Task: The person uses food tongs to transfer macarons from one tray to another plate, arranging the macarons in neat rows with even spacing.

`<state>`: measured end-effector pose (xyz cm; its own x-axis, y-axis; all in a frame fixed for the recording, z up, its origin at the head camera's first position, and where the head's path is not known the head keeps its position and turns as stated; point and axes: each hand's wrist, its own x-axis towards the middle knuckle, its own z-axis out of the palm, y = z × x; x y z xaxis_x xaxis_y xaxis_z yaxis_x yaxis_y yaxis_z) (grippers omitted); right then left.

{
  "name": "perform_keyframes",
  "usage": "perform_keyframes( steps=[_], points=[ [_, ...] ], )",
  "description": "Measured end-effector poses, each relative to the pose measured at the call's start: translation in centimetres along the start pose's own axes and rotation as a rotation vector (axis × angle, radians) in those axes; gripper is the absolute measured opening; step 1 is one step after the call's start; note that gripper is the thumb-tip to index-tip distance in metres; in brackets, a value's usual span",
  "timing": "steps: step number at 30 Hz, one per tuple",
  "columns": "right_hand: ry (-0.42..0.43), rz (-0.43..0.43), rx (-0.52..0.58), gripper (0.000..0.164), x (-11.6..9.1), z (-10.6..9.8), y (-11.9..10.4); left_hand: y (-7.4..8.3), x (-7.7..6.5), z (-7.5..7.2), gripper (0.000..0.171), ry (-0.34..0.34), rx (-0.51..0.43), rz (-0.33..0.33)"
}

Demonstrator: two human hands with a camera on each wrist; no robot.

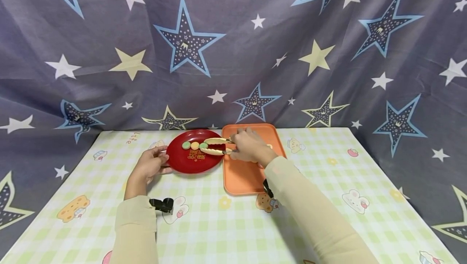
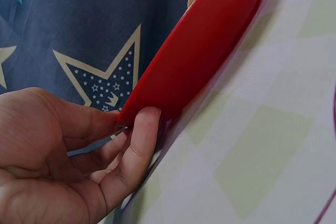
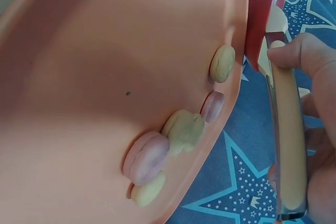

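Note:
On the left, a round red plate [image 1: 178,164] with gold lettering bears a row of three small macarons: a green macaron [image 1: 186,145], an orange macaron [image 1: 195,145] and another green macaron [image 1: 203,145]. My left hand [image 1: 149,164] pinches the plate's left rim between thumb and fingers. Cream-tipped tongs [image 1: 215,140] are gripped in my right hand [image 1: 251,146], which is over the orange tray [image 1: 238,181]. Their tips reach leftward over the plate, on either side of the rightmost green macaron; whether they touch it I cannot tell.
Several macarons lie along one side of the tray, among them a yellowish macaron [image 3: 223,64] and a large pink macaron [image 3: 147,158]. The tray stands right beside the plate. A checked tablecloth [image 1: 204,231] covers the table, and a star-patterned curtain [image 1: 233,61] hangs behind.

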<state>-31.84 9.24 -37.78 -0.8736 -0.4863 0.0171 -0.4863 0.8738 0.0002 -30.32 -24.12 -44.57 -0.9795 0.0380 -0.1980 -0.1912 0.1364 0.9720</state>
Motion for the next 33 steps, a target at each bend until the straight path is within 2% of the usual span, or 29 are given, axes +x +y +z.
perform_keyframes(
  steps=[7, 14, 17, 29, 33],
  points=[
    [0.013, -0.003, 0.011, 0.045, 0.1, 0.0, 0.1, 0.0, 0.0, 0.0, 0.052, 0.000, -0.004, 0.006],
    [0.026, -0.029, 0.034, 0.033, -0.1, 0.0, 0.4, 0.1, 0.0, -0.1, 0.052, -0.003, 0.002, 0.008],
    [0.040, -0.042, 0.054, 0.034, -0.4, -0.2, 0.5, 0.2, -0.1, -0.2, 0.052, 0.002, 0.010, 0.005],
    [0.099, -0.013, 0.153, 0.043, -2.8, -1.1, 2.1, 0.0, 0.0, -0.1, 0.053, 0.006, 0.017, -0.004],
    [0.126, 0.002, 0.196, 0.037, -4.1, -1.1, 2.9, 0.0, 0.0, 0.0, 0.052, 0.009, 0.018, -0.007]
  ],
)
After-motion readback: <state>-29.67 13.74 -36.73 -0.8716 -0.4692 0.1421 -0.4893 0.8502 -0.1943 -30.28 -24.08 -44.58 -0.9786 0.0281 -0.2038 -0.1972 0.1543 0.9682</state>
